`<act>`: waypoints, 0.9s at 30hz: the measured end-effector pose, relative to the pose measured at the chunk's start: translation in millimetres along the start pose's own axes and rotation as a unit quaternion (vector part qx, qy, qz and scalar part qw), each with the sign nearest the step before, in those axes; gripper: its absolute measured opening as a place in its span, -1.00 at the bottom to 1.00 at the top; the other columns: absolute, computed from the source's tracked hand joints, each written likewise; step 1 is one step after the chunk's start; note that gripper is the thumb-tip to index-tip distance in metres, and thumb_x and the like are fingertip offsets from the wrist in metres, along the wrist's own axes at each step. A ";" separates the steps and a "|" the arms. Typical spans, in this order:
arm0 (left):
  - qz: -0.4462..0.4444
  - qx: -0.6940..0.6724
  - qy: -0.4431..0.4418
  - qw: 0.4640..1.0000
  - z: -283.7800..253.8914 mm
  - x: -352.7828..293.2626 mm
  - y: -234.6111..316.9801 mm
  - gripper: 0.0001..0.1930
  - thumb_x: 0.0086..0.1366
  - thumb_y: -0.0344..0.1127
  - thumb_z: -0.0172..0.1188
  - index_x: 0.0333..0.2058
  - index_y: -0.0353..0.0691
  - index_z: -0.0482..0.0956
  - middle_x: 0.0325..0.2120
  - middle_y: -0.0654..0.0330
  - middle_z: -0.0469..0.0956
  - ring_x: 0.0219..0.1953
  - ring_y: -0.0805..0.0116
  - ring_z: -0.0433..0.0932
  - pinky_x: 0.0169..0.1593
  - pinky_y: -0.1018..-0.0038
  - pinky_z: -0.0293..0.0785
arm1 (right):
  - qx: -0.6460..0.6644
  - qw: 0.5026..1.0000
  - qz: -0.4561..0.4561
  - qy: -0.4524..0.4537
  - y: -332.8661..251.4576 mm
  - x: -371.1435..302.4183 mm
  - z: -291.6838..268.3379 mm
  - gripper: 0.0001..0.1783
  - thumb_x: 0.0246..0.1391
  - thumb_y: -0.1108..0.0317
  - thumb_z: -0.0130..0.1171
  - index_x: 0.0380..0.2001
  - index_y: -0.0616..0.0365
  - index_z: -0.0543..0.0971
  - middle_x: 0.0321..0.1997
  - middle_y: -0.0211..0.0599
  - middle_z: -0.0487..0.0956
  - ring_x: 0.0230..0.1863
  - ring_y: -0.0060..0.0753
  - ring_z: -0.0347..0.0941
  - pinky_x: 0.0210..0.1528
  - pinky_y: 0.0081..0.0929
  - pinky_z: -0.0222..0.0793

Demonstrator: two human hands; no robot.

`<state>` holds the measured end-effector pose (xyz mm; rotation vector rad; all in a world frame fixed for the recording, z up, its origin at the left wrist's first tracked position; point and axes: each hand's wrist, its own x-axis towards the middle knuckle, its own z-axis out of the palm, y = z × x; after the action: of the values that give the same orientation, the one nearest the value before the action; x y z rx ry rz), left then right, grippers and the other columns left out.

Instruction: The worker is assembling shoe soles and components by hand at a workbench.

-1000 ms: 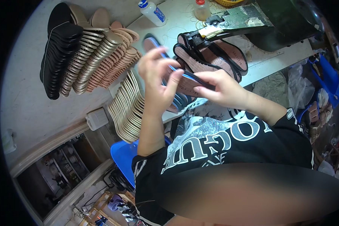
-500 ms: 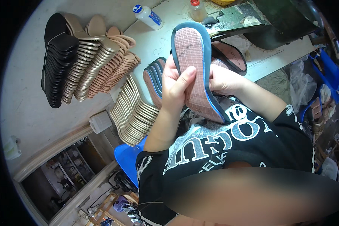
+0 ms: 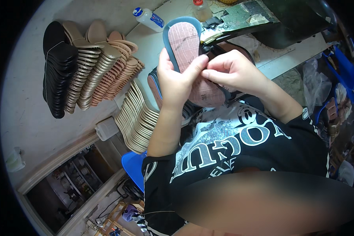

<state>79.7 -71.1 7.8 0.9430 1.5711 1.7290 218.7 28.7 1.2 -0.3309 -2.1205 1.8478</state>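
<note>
A shoe insole (image 3: 185,43), pink and lined with a blue-grey rim, is held tilted in front of my chest. My left hand (image 3: 177,78) is closed around its left side, thumb pressed on the pink face and fingers behind. At the insole's right edge, close to the left thumb tip, my right hand (image 3: 234,72) is closed in a pinch. What lies between those fingertips is too small to make out. Behind the hands, partly hidden, is a dark-rimmed piece (image 3: 240,49). A stack of blue-grey and pink insoles (image 3: 155,88) shows beside my left wrist.
Gold insoles (image 3: 135,122) stand stacked left of my forearm. Bundles of black (image 3: 61,67) and tan insoles (image 3: 104,63) lie farther left. The white table (image 3: 281,59) carries a white bottle (image 3: 148,19), a red-capped bottle (image 3: 201,11) and a green machine plate (image 3: 247,17).
The insole has shifted left and lower, its lower end turning toward the right. My right hand has come from its side edge to a pinch near the left thumb.
</note>
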 end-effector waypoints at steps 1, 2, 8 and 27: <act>-0.025 -0.037 0.012 0.999 0.6 5.4 3.6 -0.58 0.06 -0.44 0.34 -0.12 -0.38 0.40 -0.24 0.13 0.54 -0.23 0.44 0.54 -0.09 0.51 0.45 | 0.102 0.994 0.027 -0.001 2.3 1.9 1.4 -0.78 0.09 0.33 0.16 -0.44 0.31 0.59 -0.59 -0.47 0.50 -0.52 -0.76 0.31 -0.44 -0.63 0.28; -0.028 -0.106 0.037 0.993 -1.7 13.6 -3.3 -0.63 0.07 -0.47 0.31 -0.14 -0.37 0.41 -0.29 0.15 0.56 -0.28 0.44 0.56 -0.15 0.53 0.48 | 0.204 0.978 0.054 -0.003 5.2 3.3 2.0 -0.78 0.10 0.31 0.16 -0.43 0.29 0.59 -0.56 -0.52 0.51 -0.49 -0.78 0.31 -0.42 -0.65 0.28; -0.050 -0.098 0.062 0.992 -6.8 62.3 -36.7 -0.71 0.08 -0.40 0.33 -0.25 -0.38 0.48 -0.40 0.20 0.56 -0.42 0.43 0.55 -0.26 0.56 0.49 | 0.279 0.951 0.133 0.012 29.7 -19.6 -2.5 -0.67 0.09 0.29 0.21 -0.14 0.30 0.56 -0.24 -0.40 0.60 -0.24 -0.71 0.44 -0.16 -0.65 0.38; -0.053 0.128 0.061 0.988 15.9 94.8 -61.2 -0.53 0.06 -0.11 0.32 -0.34 -0.51 0.49 -0.32 -0.07 0.54 -0.27 0.23 0.52 -0.15 0.36 0.43 | 0.366 0.906 0.204 0.061 36.0 -36.2 -19.2 -0.63 0.06 0.26 0.22 -0.19 0.38 0.53 -0.25 -0.16 0.60 -0.33 -0.47 0.57 -0.29 -0.62 0.49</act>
<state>38.4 22.4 -42.7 0.8698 1.9233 1.5629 258.4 38.1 -34.9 -0.7066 -1.1887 2.6066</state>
